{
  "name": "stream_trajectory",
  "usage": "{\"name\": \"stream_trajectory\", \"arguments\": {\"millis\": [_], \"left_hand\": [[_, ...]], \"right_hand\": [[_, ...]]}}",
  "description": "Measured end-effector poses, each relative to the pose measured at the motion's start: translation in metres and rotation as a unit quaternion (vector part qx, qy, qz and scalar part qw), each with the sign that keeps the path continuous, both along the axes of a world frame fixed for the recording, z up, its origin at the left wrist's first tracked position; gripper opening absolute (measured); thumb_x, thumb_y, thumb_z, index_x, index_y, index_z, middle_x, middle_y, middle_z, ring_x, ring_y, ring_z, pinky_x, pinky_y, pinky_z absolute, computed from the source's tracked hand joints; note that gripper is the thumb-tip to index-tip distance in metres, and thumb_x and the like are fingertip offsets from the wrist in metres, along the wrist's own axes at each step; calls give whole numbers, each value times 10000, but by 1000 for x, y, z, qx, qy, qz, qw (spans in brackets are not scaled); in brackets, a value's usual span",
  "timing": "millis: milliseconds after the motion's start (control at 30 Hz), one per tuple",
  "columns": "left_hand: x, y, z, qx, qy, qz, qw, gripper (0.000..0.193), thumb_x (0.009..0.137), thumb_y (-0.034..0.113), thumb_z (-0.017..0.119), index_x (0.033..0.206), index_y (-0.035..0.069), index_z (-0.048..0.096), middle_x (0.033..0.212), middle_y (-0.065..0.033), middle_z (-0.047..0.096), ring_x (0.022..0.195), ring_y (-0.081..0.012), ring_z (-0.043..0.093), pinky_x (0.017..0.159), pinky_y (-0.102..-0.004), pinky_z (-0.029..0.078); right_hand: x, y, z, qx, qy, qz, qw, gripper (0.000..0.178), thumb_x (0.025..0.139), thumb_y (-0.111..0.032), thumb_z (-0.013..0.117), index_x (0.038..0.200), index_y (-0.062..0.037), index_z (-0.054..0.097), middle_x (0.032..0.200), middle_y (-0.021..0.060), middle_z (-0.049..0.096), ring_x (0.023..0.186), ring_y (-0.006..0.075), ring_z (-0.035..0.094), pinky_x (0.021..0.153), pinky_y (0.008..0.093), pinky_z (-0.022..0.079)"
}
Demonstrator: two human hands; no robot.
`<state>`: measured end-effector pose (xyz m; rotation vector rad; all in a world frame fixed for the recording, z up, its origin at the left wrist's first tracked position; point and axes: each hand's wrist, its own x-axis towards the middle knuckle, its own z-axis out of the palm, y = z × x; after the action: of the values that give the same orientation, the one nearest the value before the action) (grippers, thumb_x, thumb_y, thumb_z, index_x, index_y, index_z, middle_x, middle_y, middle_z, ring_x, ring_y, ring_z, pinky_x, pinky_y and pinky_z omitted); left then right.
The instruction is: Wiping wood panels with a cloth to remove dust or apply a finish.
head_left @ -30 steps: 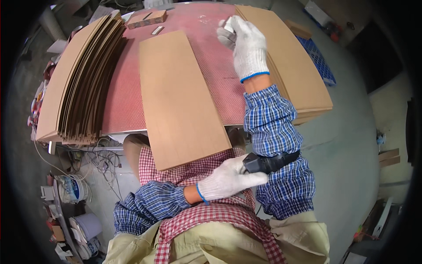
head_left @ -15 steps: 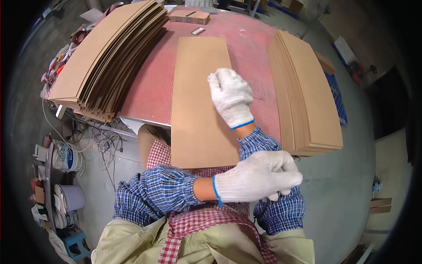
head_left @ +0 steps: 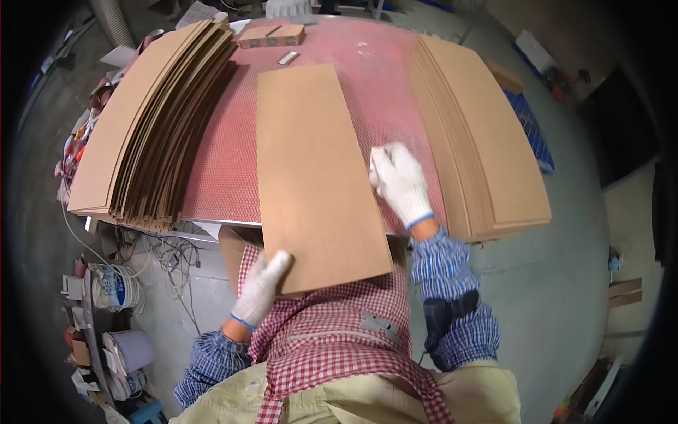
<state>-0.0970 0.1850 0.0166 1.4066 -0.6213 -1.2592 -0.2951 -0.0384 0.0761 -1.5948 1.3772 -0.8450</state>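
Observation:
A long tan wooden board (head_left: 311, 162) lies on the red mesh-textured tabletop (head_left: 226, 152), its near end overhanging the front edge above my apron. My left hand (head_left: 260, 290), in a white knit glove with blue trim, grips the near left corner, thumb on top and fingers hidden underneath. Just off the board's right edge is my gloved right hand (head_left: 400, 181), closed with its fingers pinched together. Whatever it holds, if anything, cannot be made out.
A tall, uneven stack of boards (head_left: 145, 116) stands at the left, a neater stack (head_left: 487, 134) at the right. At the back are a brick-like block (head_left: 272, 37) and a small pale piece (head_left: 288, 58). Buckets (head_left: 131, 350) and cables (head_left: 173, 258) lie at lower left.
My left hand has moved from across my right forearm to the board's near left corner. My right hand has shifted right and down off the board. The board now sits slightly turned.

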Motion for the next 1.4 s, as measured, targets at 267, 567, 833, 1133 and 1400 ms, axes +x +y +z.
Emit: {"name": "stream_trajectory", "arguments": {"millis": [267, 567, 833, 1133, 1400], "left_hand": [[-11, 1, 21, 64, 55, 10, 996, 477, 988, 311, 599, 1331, -1, 489, 1039, -93, 645, 728, -148, 663, 462, -258, 544], [26, -38, 32, 116, -139, -128, 975, 533, 990, 427, 591, 1276, -22, 603, 1046, -133, 671, 947, -164, 678, 652, -321, 598], [100, -120, 49, -31, -474, 42, 879, 455, 957, 351, 648, 1271, 24, 630, 979, -107, 717, 890, -201, 689, 804, -309, 546], [130, -215, -2, -114, -497, -6, 860, 626, 937, 413, 569, 1448, 63, 478, 1510, -179, 475, 1332, -381, 520, 1108, -426, 419], [146, -227, -28, -211, -505, -59, 835, 584, 967, 430, 520, 1433, 79, 489, 1544, -183, 416, 1321, -376, 528, 1106, -413, 425]], "right_hand": [[-39, 44, -13, 34, -67, -17, 997, 254, 988, -271, 606, 945, -21, 599, 646, 8, 586, 530, 88, 532, 491, 285, 422], [-52, 78, 17, 86, 50, 39, 994, 259, 977, -272, 606, 950, -14, 607, 642, 30, 622, 555, 94, 582, 549, 280, 483], [-48, 115, 16, 104, 210, 68, 970, 260, 975, -291, 577, 961, -35, 617, 682, 82, 652, 633, 177, 657, 674, 338, 530], [-40, 126, 14, 68, 302, 56, 949, 281, 975, -311, 578, 991, -32, 608, 830, 188, 698, 836, 373, 699, 782, 456, 537], [-14, 87, 12, -43, 372, 92, 923, 274, 972, -318, 558, 972, -45, 581, 868, 244, 682, 835, 442, 673, 753, 538, 518]]}}
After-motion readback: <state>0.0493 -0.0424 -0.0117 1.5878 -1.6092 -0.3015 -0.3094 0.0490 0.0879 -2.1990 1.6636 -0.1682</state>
